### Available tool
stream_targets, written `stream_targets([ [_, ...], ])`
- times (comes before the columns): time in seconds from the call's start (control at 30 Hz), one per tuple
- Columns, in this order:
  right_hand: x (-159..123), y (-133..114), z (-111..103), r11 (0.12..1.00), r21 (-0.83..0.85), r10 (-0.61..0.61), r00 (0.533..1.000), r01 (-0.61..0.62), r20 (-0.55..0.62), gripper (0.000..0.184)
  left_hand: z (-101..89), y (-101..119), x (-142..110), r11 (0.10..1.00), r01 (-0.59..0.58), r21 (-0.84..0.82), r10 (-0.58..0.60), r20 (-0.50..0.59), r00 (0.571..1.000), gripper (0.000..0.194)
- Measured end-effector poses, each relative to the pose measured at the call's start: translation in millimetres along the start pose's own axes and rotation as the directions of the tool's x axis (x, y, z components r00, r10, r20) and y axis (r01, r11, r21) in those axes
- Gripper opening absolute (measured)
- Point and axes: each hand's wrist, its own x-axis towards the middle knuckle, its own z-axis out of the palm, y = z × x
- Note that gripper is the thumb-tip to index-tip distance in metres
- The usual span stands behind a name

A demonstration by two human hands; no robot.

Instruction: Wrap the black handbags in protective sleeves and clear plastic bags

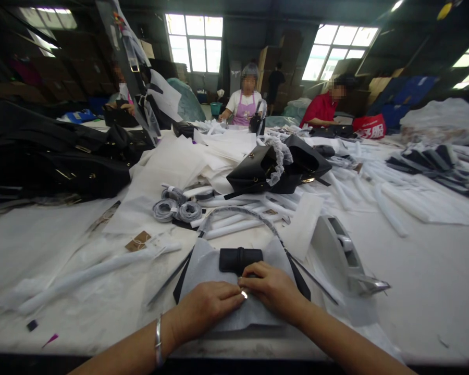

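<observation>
A black handbag (240, 259) wrapped in grey tissue paper (203, 268) lies flat in front of me, its wrapped handle (234, 213) arching away. My left hand (205, 307) rests on the paper with fingers curled toward a small shiny metal piece (244, 295). My right hand (271, 286) pinches at that same piece just below the bag's black clasp flap. A silver bangle (158, 341) circles my left wrist.
A tape dispenser (342, 252) stands right of the bag. Rolled white paper sticks (234, 224), grey wrapped coils (175, 208), tags (138, 241) and an open black bag (275, 166) lie beyond. Black bags (54, 156) pile at left. Other people work at the far end.
</observation>
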Motion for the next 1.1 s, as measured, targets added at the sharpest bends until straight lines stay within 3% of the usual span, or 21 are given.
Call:
stream_targets([
  [0.13, 10.2, -3.1, 2.9, 0.999, -0.052, 0.015, 0.999, -0.012, 0.051, 0.005, 2.8, -1.2, -1.8, 1.0, 0.016, 0.008, -0.016, 0.031, 0.999, 0.023],
  [0.47, 9.5, -21.9, -3.1, 0.976, -0.032, 0.215, 0.976, -0.215, 0.011, 0.009, 4.7, -0.9, -2.1, 0.995, 0.09, 0.037, -0.09, 0.005, 0.996, 0.023],
  [0.67, -13.9, -26.6, -4.6, 0.985, -0.016, 0.175, 0.985, -0.175, -0.002, 0.017, 5.0, -2.4, -4.1, 0.999, 0.037, 0.006, -0.037, -0.011, 0.999, 0.023],
  [0.77, -32.2, -23.7, 9.1, 0.996, -0.074, 0.049, 0.995, -0.056, -0.089, 0.031, 6.1, 0.9, -2.7, 1.0, 0.002, -0.012, -0.003, -0.014, 1.0, 0.024],
  [0.87, -44.7, -16.2, 26.9, 0.989, -0.15, -0.046, 0.976, 0.014, -0.215, 0.038, 5.6, 10.5, 4.2, 0.992, 0.116, -0.056, -0.115, 0.009, 0.993, 0.02],
  [0.97, -47.4, -13.2, 37.7, 0.987, -0.159, -0.04, 0.971, 0.002, -0.237, 0.04, 4.6, 21.4, 12.9, 0.964, 0.259, -0.065, -0.253, 0.082, 0.964, 0.011],
  [1.1, -41.9, -22.2, 29.6, 0.999, -0.016, 0.024, 0.964, -0.029, -0.264, 0.036, 15.0, 24.0, 14.0, 0.97, 0.242, 0.001, -0.242, 0.027, 0.97, 0.032],
])
